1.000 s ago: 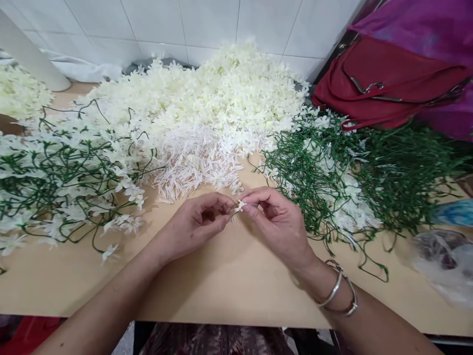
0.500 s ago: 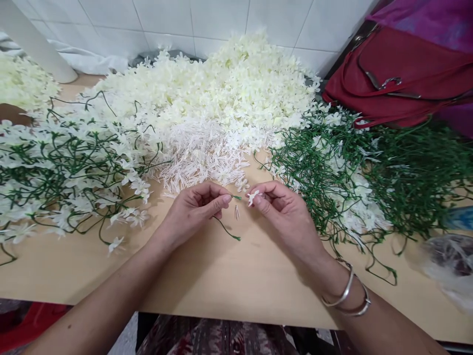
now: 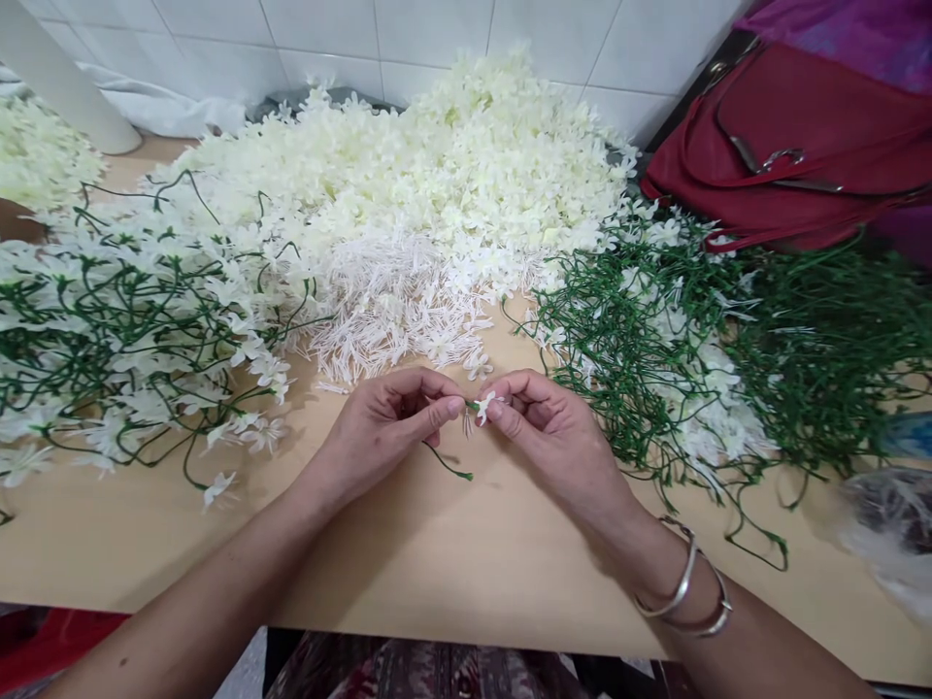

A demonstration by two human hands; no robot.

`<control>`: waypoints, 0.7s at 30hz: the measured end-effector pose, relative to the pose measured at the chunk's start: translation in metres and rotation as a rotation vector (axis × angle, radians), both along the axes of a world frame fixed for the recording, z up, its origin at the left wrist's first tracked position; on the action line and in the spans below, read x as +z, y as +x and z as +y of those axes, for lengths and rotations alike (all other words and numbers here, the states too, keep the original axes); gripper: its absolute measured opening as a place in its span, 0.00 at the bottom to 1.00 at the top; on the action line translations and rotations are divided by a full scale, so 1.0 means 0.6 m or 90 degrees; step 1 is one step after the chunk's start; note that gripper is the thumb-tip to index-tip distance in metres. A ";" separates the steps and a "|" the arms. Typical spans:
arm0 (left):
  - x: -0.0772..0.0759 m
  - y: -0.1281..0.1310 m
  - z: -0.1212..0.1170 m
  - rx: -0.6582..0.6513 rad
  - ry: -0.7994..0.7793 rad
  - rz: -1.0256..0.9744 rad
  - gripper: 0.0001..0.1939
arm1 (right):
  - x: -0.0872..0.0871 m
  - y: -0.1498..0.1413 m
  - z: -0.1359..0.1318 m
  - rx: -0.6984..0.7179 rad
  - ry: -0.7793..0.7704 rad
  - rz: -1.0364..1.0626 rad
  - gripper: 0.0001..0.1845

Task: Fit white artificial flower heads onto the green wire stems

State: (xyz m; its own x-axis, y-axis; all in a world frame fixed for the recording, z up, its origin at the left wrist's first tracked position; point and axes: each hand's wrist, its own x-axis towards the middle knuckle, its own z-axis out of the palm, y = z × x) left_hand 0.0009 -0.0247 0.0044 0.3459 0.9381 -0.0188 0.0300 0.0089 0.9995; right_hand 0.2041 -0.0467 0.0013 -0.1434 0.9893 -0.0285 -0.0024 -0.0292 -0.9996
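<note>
My left hand [image 3: 385, 427] pinches a thin green plastic stem [image 3: 448, 464] whose free end curls down onto the tan table [image 3: 437, 553]. My right hand [image 3: 553, 437], with two silver bangles on the wrist, pinches a small white artificial flower [image 3: 484, 403] right at the stem's tip. The fingertips of both hands nearly touch. A tiny white stamen piece [image 3: 467, 423] lies on the table just below them. Behind the hands lie a heap of white stamen pieces [image 3: 393, 311] and a big pile of cream flower heads [image 3: 437, 175].
Finished green sprigs with white flowers [image 3: 131, 320] spread over the left. Bare green stems [image 3: 728, 340] are heaped on the right. A dark red handbag [image 3: 786, 146] leans at the back right, a clear plastic bag [image 3: 888, 524] lies at the right edge, and a white post [image 3: 65, 87] stands back left.
My hands drew a little apart, with the stem in the left and the flower in the right, and have come back together so the flower meets the stem tip.
</note>
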 end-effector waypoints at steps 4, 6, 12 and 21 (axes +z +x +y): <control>0.002 -0.001 0.001 0.001 -0.008 -0.009 0.12 | 0.001 0.002 0.000 -0.005 0.001 -0.002 0.12; 0.003 -0.001 0.001 -0.002 -0.007 -0.010 0.12 | 0.000 0.001 0.001 0.009 0.003 -0.005 0.12; 0.001 -0.001 0.000 -0.021 0.005 -0.013 0.11 | -0.004 -0.001 0.001 0.025 0.007 0.005 0.13; 0.001 0.001 -0.002 -0.030 -0.006 -0.020 0.13 | -0.008 0.002 0.003 0.016 0.008 -0.019 0.12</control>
